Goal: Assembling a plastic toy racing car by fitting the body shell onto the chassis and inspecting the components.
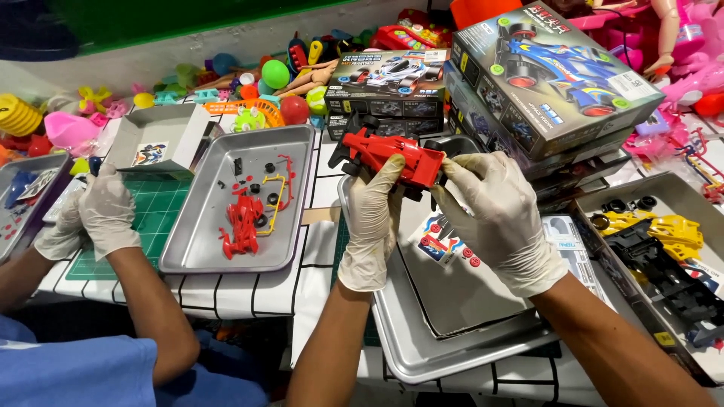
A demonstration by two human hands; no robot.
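Note:
A red toy race car (pixel 390 156) with black wheels is held above a metal tray (pixel 422 358). My left hand (pixel 371 218), in a white glove, grips the car from below at its middle. My right hand (pixel 498 218), also gloved, pinches the car's right end. Under my hands, inside the tray, lie a flat grey box lid (pixel 460 301) and a sticker sheet (pixel 445 246).
A co-worker's gloved hands (pixel 94 215) rest at the left by a green cutting mat (pixel 162 207). A second metal tray (pixel 290 158) holds red car parts (pixel 243 220). Stacked toy car boxes (pixel 550 83) stand behind; a tray with yellow and black parts (pixel 656 241) sits at right. Loose toys crowd the back.

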